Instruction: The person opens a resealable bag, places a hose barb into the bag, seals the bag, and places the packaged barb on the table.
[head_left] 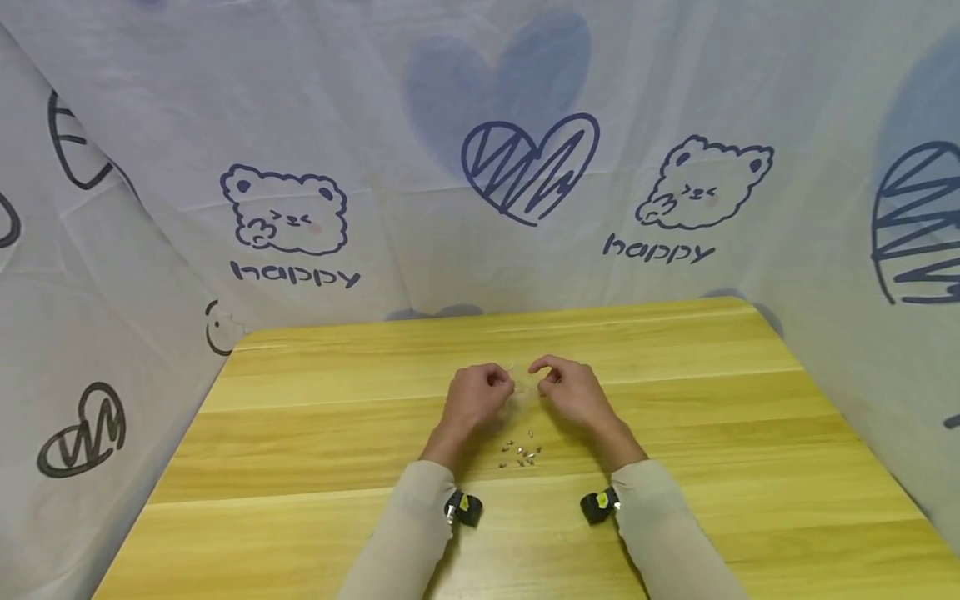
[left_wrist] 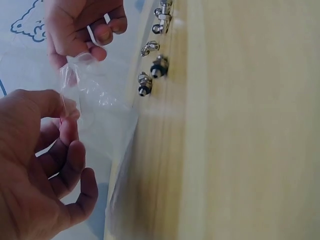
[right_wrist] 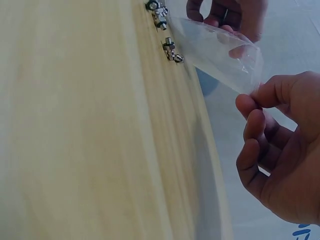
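A clear plastic bag hangs between the two hands above the table. My left hand pinches one edge of it between thumb and forefinger, the other fingers loosely curled. On the opposite side, my right hand holds the bag's edge with thumb and forefinger, as the right wrist view shows. In the head view the bag is faint and its outline hard to make out. Several small metal fittings, some with dark rings, lie loose on the table below the hands, nearer the body. What the bag contains, if anything, cannot be made out.
The wood-grain table spreads out on both sides of the arms. White cloth printed with hearts and bears hangs behind its far edge and at the sides. Black wrist cameras sit at both sleeve cuffs.
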